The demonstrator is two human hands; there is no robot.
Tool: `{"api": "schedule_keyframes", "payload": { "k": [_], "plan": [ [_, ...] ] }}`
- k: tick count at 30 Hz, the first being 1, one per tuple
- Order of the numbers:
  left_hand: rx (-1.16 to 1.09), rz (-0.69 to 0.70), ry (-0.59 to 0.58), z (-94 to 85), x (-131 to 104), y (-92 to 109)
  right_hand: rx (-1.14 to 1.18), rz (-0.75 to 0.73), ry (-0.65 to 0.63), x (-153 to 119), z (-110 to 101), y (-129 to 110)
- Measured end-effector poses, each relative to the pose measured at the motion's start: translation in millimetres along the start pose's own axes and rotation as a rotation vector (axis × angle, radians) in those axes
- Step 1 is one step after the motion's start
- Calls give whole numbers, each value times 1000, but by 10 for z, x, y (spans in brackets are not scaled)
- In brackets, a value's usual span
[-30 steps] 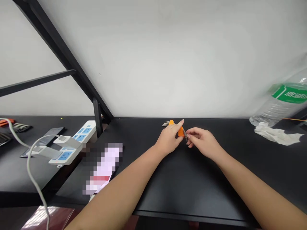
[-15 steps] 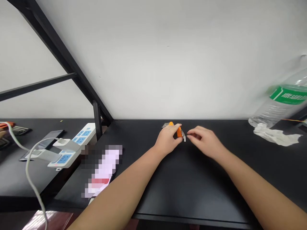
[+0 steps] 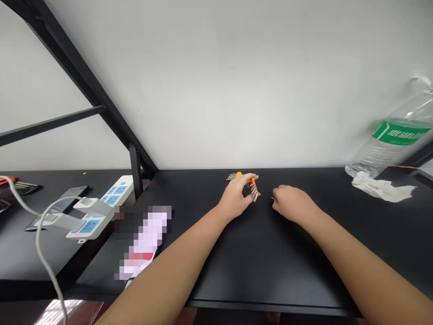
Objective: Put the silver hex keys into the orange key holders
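Note:
My left hand (image 3: pixel 237 195) is closed around an orange hex key holder (image 3: pixel 252 180) above the black table, fingers over its top and thumb on the near side. A fan of silver hex keys (image 3: pixel 254 193) sticks out at its right end, and more short metal ends show at the left. Much of the holder is hidden by the hand. A little to the right, my right hand (image 3: pixel 290 202) is closed in a pinch. From its fingertips pokes a thin metal tip (image 3: pixel 273 198), apparently of a hex key; the rest is covered by the fingers.
A large clear bottle with a green label (image 3: pixel 395 133) leans at the right, by a crumpled white tissue (image 3: pixel 384 187). A blurred-out phone-like item (image 3: pixel 149 239) lies left of my forearm. Farther left are a power strip (image 3: pixel 110 198) with chargers and a black metal frame (image 3: pixel 135 169).
My right hand has moved slightly right, away from the holder, and its fingers have closed with a thin metal piece. The holder has turned in my left hand, its keys angled differently.

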State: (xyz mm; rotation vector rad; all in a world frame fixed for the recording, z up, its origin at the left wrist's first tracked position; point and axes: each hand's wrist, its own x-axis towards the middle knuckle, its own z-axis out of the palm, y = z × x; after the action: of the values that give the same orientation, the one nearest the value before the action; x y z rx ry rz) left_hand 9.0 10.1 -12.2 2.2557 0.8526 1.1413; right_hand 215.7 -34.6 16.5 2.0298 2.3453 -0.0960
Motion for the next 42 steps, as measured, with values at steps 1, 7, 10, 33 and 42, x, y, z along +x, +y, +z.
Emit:
{"api": "schedule_keyframes", "payload": {
  "k": [1, 7, 10, 33, 42],
  "plan": [
    [10, -3, 5, -2, 3, 4, 15, -4, 11, -12, -14, 5],
    [56, -3, -8, -1, 2, 13, 185, -53, 94, -35, -72, 51],
    [67, 6, -9, 2, -7, 5, 239, -102, 123, -29, -63, 63],
    [86, 16, -66, 10, -4, 73, 687, -196, 245, -77, -152, 60],
    [155, 37, -107, 12, -7, 113, 698, -261, 324, -114, -205, 7]
  ]
}}
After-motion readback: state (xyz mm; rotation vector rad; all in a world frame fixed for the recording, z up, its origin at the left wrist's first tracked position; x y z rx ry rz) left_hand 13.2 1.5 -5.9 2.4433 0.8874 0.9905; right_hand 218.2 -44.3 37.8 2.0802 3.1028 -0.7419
